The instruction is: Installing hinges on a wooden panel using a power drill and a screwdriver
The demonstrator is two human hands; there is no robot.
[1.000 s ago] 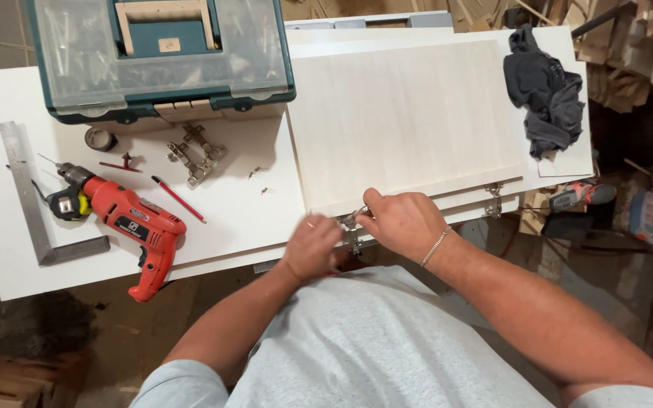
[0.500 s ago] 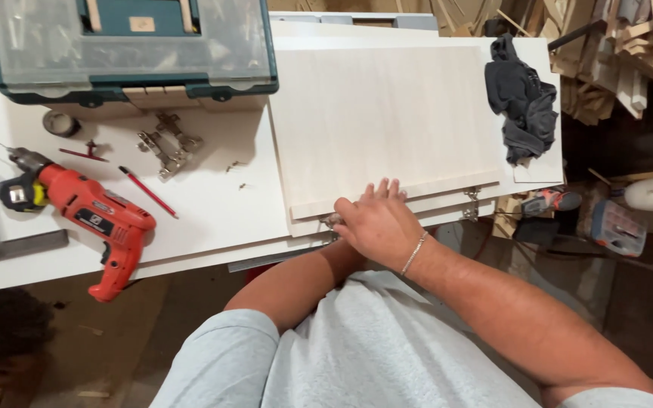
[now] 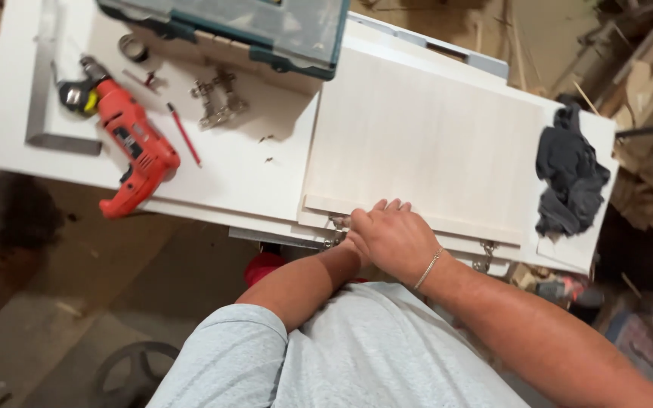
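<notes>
- Right hand [image 3: 393, 236] now lies flat over the panel [image 3: 425, 143] edge, covering the left hand, whose grip I cannot tell.
- Near hinge [image 3: 335, 227], visible a second ago, is mostly hidden at the counter [image 3: 9, 113] edge.

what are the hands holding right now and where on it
The right hand presses on the near edge of the pale wood panel, by a metal hinge. The left hand is hidden beneath it.
</notes>
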